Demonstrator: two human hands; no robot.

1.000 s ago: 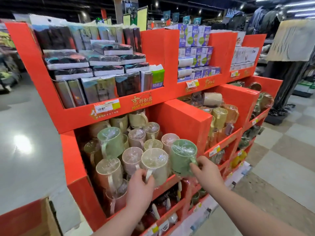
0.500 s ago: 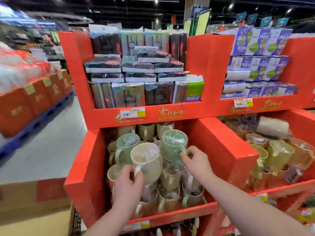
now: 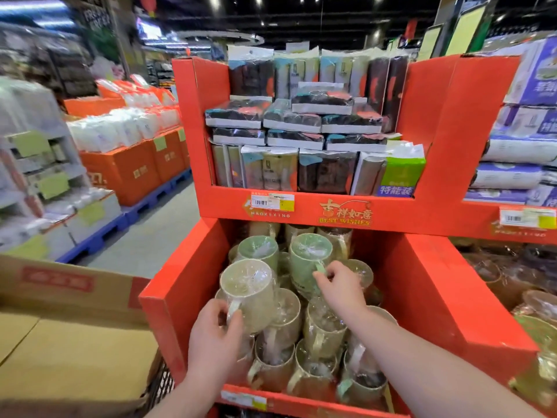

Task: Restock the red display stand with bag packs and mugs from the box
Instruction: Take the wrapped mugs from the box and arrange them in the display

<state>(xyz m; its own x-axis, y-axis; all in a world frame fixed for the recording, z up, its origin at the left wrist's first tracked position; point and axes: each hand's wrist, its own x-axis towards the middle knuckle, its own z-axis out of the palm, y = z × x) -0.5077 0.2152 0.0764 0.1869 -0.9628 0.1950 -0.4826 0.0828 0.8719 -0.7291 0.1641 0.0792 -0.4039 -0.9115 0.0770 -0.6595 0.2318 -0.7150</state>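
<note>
Hands first: our left hand curls round the handle of a cream mug, and our right hand pinches the handle of a green mug. We have only the head view, which looks down into the lower bin of the red stand. Both mugs are wrapped in clear film and lie tilted, mouths toward us, on top of the heap of mugs in that bin.

We judge the step to be placing: two mugs are being set onto the heap, and neither is let go yet. The cream mug sits at the front left of the heap, just above our left hand. The green mug sits further back, near the middle, just beyond our right hand and beside another green mug. On the shelf above, the packs are stacked, flat ones over standing ones. The box stands at our left, just beside the stand's side wall; we cannot see what is in it.

Next, we think, each mug needs a steady seat before we let go, since the heap looks loose and the film slippery. Then we would turn left to the box for more.
</note>
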